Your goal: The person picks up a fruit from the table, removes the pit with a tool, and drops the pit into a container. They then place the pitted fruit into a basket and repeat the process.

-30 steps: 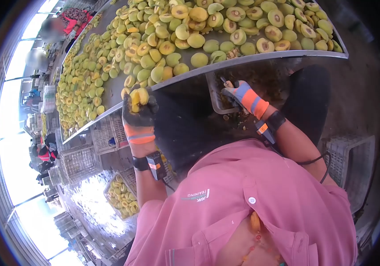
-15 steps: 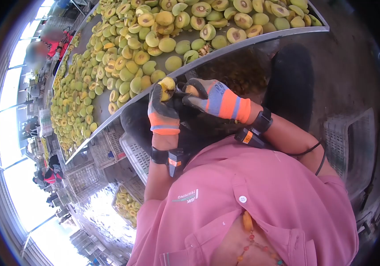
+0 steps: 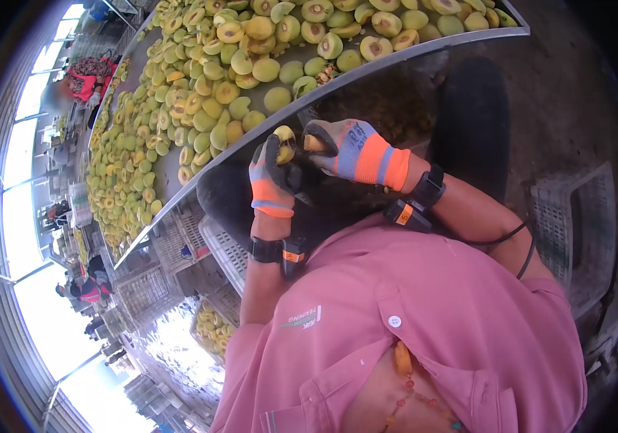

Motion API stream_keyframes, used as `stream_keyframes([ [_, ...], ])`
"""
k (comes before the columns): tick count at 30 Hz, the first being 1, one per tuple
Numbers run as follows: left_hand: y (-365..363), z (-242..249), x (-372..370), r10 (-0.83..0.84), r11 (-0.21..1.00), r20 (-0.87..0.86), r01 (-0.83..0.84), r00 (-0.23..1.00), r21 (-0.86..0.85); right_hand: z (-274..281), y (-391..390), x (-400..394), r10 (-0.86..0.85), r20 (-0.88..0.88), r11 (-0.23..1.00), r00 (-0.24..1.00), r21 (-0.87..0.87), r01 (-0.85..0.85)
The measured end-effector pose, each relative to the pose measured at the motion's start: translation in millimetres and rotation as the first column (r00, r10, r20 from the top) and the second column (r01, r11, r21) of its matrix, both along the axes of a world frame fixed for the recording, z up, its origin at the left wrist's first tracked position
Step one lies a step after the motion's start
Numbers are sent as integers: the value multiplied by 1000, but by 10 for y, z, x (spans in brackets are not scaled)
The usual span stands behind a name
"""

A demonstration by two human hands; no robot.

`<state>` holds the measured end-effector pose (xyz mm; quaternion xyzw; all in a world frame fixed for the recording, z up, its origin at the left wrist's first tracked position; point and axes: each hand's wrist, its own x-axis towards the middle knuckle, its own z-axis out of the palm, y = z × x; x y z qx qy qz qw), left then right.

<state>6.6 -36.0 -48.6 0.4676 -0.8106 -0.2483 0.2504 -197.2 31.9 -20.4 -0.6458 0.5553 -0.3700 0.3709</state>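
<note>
My left hand (image 3: 271, 182), in a grey and orange glove, grips a yellow-green fruit (image 3: 284, 143) just below the edge of the metal table (image 3: 395, 56). My right hand (image 3: 348, 151), gloved the same way, is closed and pressed against the fruit from the right. A small dark tool shows in its fingers in the earlier frames; now it is mostly hidden between the two gloves. Both wrists wear black bands with small devices. My pink shirt fills the lower part of the view.
The long table carries several halved and whole yellow-green fruits (image 3: 215, 94). Below it stand plastic crates: a white one (image 3: 226, 249), one holding fruit (image 3: 215, 328), and a grey one (image 3: 568, 216) on the right. Other people (image 3: 81, 79) work at the far left.
My left hand brought the fruit from the table edge toward my body. My right hand left the metal frame under the table and met the fruit; both hands now work close together.
</note>
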Motion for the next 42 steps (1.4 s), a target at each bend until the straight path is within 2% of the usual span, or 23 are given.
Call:
stream_keyframes([
  [1,-3,-3,-17,15,999,-40,-17,999,-39,-24,2,15,27,-8,999,1000,-25,-27],
  [2,23,-30,-62,188,967,-338,-115,922,225,-65,1,39,17,-11,999,1000,-44,-18],
  [4,87,54,-193,322,926,-509,-152,798,347,-133,0,90,-4,-16,997,1000,-80,3],
  [5,119,98,-238,242,966,-458,-170,855,193,-143,-4,99,-19,-1,995,1000,-93,19],
  [7,150,194,-301,217,974,-459,-157,861,166,-131,-22,101,-53,27,991,998,-119,56],
  [8,171,242,-317,274,946,-514,-132,813,295,-130,-27,93,-53,-15,992,998,-119,51],
  [10,185,276,-333,321,910,-552,-90,770,404,-133,-33,68,-56,-98,992,994,-116,45],
  [13,210,292,-343,308,918,-545,-93,780,386,-193,-59,32,1,-267,994,964,-101,-29],
  [16,218,341,-376,294,933,-552,-111,780,341,-259,-107,72,21,-314,995,949,-87,-51],
  [19,242,311,-343,274,948,-550,-124,789,294,-131,-99,9,97,-212,986,972,156,-64],
  [21,234,221,-340,375,902,-581,-139,722,408,-464,-149,33,64,-434,995,898,94,-25],
  [22,272,306,-363,380,909,-587,-171,715,380,-697,-177,16,44,-539,998,841,62,-12],
  [23,325,505,-392,381,915,-592,-199,710,351,-956,-199,-121,129,-560,986,818,161,-45],
  [24,347,715,-373,409,903,-623,-196,666,383,-1134,-174,-177,216,-562,962,799,262,-76],
  [25,371,927,-354,436,890,-653,-191,619,413,-1073,-152,-105,81,-418,982,905,188,-1],
  [26,304,950,-335,401,904,-639,-171,656,391,-985,-189,-105,-3,-432,990,902,127,64],
  [28,253,911,-228,366,915,-611,-152,702,373,-777,-116,-2,-130,-437,988,890,19,154],
  [29,240,827,-182,367,911,-607,-139,705,389,-667,-84,-1,-107,-391,978,914,124,167],
  [32,210,600,-225,366,899,-576,-119,731,421,-243,92,57,-170,-123,984,978,-69,162],
  [36,240,504,-368,398,868,-579,-90,712,488,-189,1,125,-144,-313,970,939,-233,71],
  [37,243,473,-376,349,895,-566,-87,747,438,-155,-22,108,-77,-381,985,922,-172,11],
  [40,250,388,-345,215,954,-538,-59,815,293,-218,-69,106,-55,-387,984,921,-179,-17],
  [42,260,365,-336,174,968,-484,-60,858,242,-210,-56,59,14,-330,995,944,-84,-44],
])
